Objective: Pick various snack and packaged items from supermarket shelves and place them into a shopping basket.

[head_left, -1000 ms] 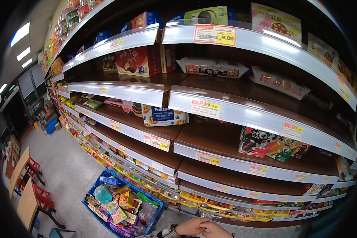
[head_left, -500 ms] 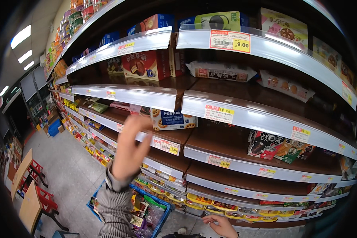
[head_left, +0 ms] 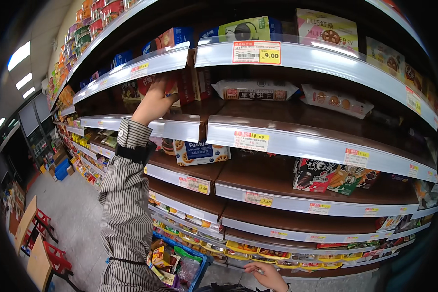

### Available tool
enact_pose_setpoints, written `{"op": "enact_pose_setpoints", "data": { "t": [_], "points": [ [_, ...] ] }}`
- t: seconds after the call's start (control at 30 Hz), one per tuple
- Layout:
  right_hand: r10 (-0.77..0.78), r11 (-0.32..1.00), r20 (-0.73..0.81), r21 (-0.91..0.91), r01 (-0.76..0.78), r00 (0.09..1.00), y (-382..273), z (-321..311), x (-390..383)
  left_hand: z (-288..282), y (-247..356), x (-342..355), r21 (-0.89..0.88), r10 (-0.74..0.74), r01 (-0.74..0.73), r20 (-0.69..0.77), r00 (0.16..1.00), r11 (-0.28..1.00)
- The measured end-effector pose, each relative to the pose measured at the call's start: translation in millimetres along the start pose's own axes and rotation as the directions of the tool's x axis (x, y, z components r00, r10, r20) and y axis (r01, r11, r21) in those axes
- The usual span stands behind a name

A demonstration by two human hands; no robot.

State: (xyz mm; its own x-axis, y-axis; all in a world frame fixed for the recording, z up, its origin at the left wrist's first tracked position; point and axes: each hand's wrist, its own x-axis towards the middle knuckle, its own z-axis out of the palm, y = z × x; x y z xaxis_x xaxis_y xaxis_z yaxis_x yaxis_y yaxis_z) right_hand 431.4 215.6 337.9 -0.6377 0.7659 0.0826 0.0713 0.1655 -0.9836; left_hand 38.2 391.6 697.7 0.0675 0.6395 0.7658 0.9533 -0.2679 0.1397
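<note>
Standing on a brown shelf board [head_left: 190,110], behind a silver-grey price rail [head_left: 180,125], is a red, rectangular cardboard box [head_left: 185,87], partly covered by the person's bare left hand [head_left: 154,103]. That hand is at the box's front face with its fingers extended upward; whether they have closed on it cannot be told. The bare right hand [head_left: 268,277] is low in the view, its fingers loosely parted and nothing visible in it. The box looks light for its bulk, with thin, smooth card walls that would dent under a hard squeeze and probably guard crumbly contents. A broad hold across its two side walls seems best, though another upright dark-red carton [head_left: 201,83] close on its right leaves little finger room there.
</note>
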Motion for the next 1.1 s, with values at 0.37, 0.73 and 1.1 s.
{"op": "enact_pose_setpoints", "data": {
  "t": [0.37, 0.73, 1.1],
  "points": [
    [0.023, 0.999, 0.025, -0.027, -0.022, 0.999, 1, 0, 10, -8, -10, 2, 0.157, -0.054, 0.050, 0.022, 0.998, 0.986],
    [-0.001, 0.999, 0.053, -0.033, 0.003, 0.999, 12, 1, 14, -19, -7, -24, 0.425, 0.205, -0.064, -0.296, 0.933, 0.903],
    [0.132, 0.991, 0.094, 0.008, -0.134, 0.987, 18, -3, 18, -30, -2, -50, 0.166, 0.102, -0.037, -0.410, 0.906, 0.986]
  ]
}}
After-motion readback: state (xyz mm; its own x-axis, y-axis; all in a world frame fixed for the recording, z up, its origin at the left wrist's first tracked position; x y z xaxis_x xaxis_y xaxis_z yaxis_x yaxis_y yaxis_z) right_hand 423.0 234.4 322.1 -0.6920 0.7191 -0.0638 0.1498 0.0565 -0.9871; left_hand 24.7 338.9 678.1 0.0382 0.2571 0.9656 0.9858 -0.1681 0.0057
